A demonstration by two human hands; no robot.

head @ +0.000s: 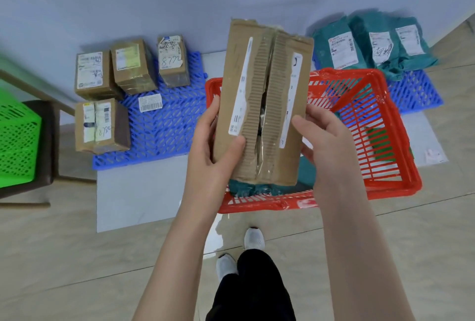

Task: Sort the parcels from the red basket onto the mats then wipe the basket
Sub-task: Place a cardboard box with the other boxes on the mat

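Centre of frame: torn cardboard box (262,104) held upright over the red basket (401,187). The left hand (218,138) grips its left edge, thumb across the front. The right hand (323,140) clasps the right edge, fingers curled behind. Both hands carry it; nothing else supports it.

Main risk: the box face is split top to bottom, its outer paper is ripped off and there is a dark gap in the seam. Squeezing from the sides, or tipping it, could open the split and let the contents drop. A one-handed carry would likely make that worse.

It probably belongs on the left blue mat (164,125), middle left, with the other cardboard boxes (133,66). Those sit crowded at the mat's far end and left edge, so a careless set-down could knock them. The right blue mat (416,89), upper right, holds teal bags (372,45); putting the box there would be a mis-sort.

A teal parcel (246,188) lies in the basket, partly hidden under the box, so it is easy to miss before wiping.
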